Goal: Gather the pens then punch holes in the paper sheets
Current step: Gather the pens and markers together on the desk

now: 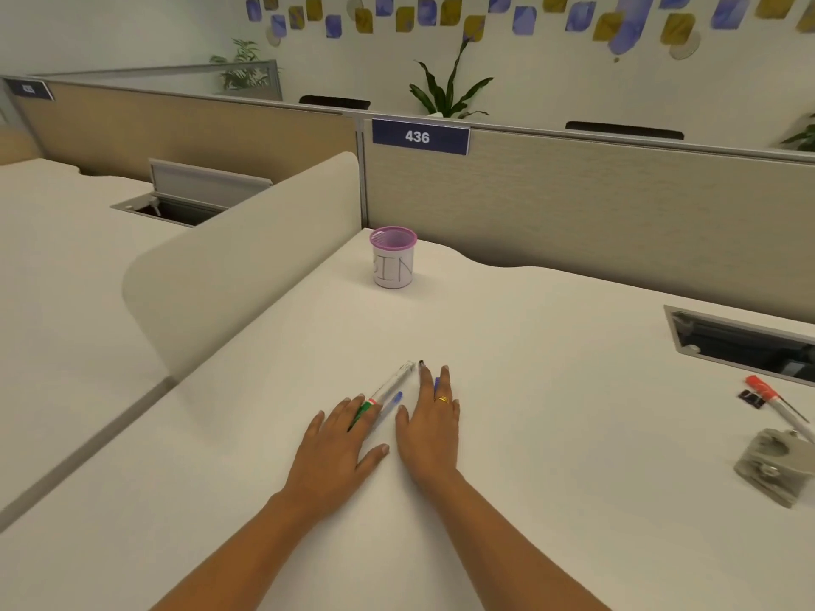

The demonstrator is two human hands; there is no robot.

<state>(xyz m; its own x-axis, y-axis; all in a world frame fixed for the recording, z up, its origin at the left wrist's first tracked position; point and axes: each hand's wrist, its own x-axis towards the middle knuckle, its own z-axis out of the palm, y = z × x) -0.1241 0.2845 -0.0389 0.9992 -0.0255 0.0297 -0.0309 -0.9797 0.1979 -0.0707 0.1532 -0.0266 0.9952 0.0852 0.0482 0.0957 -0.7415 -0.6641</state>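
Both hands lie flat on the white tabletop (pixel 551 390) at lower centre of the frame, fingers straight and slightly spread. The left hand (pixel 339 438) covers part of a green pen (pixel 362 411) with its fingertips. The right hand (pixel 430 429) lies over a blue pen (pixel 437 383). In the gap between the hands lie a clear pen (pixel 394 380) and a second blue pen (pixel 397 398), both angled toward the upper right. Neither hand grips anything.

A purple-rimmed cup (pixel 393 258) stands upright at upper centre, near the tabletop's far edge and the partition corner. Open surface separates it from the pens. A curved divider (pixel 247 258) bounds the left edge.

Along the right edge of the frame, well apart from the hands:
- a grey hole punch (pixel 772 469)
- a red-capped marker (pixel 769 396)
- a black clip (pixel 751 399)
- an open cable hatch (pixel 741 341)
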